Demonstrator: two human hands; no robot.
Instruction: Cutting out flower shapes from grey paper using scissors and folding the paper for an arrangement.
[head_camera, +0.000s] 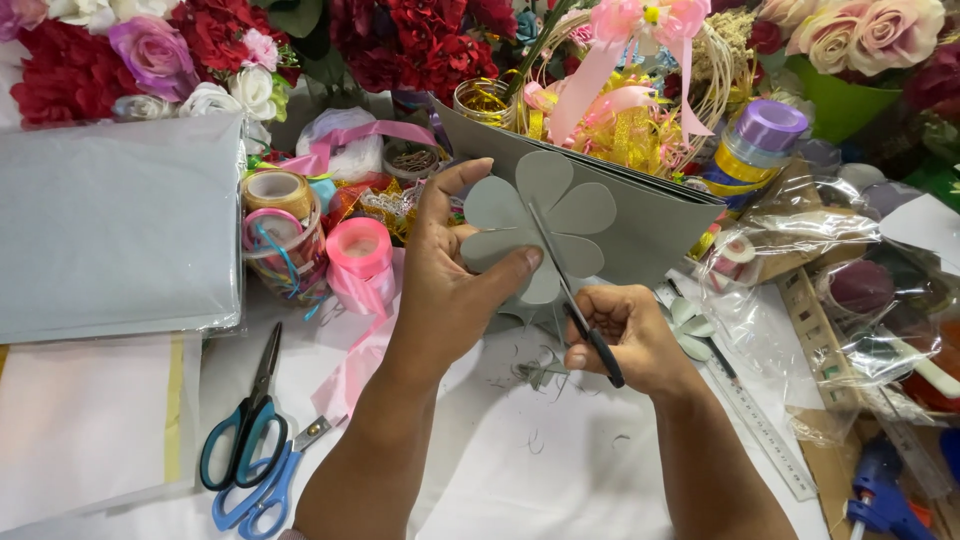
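The left hand (450, 290) is gripping a grey paper flower cut-out (540, 225), with the thumb pressing on the lower petals and the fingers curling behind the left edge. The cut-out is standing upright above and between both hands, its petals fanning around a centre. The right hand (625, 335) is clenching the handles of a pair of black scissors (570, 295); the blades are pointing up and to the left, lying across the middle of the flower. Directly behind the cut-out, a stack of grey card sheets (640, 215) is leaning at a tilt. Small grey paper scraps (540, 372) are lying on the white table (540, 470) beneath the hands. To the right of the right hand, a metal ruler (760, 425) is running diagonally. To the left of the left forearm, a pink ribbon roll (360, 250) is standing, and two blue-handled scissors (250, 445) are resting farther left, well apart from the hands.
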